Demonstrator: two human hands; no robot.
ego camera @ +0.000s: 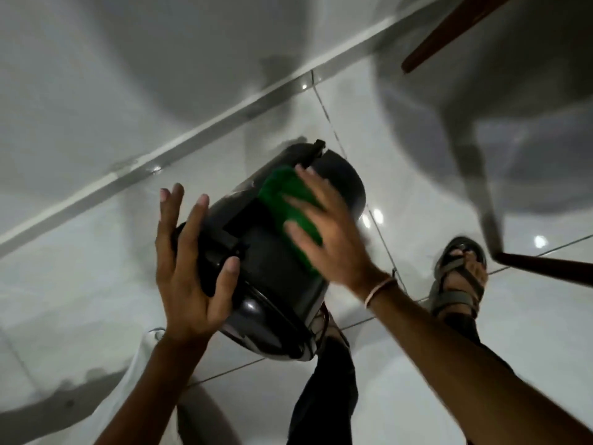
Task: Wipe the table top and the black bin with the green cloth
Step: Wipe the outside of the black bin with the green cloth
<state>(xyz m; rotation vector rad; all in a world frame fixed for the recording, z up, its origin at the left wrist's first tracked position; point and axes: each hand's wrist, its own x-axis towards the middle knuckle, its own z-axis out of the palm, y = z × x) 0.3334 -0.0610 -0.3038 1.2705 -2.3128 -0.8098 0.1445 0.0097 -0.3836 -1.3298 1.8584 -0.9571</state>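
Note:
The black bin (272,277) is lifted off the floor and tipped on its side at the centre of the view, its shiny lid end toward me. My left hand (189,271) grips its left side near the lid, thumb pressed on the hinge bracket. My right hand (327,229) lies flat on the green cloth (290,200), pressing it against the bin's upper side wall. The hand covers part of the cloth. The hand is motion-blurred.
Glossy white floor tiles (96,300) lie below, with a white wall and skirting (192,136) at the upper left. A table with dark wooden edges (545,268) stands at the right. My sandalled foot (459,274) rests beside its corner.

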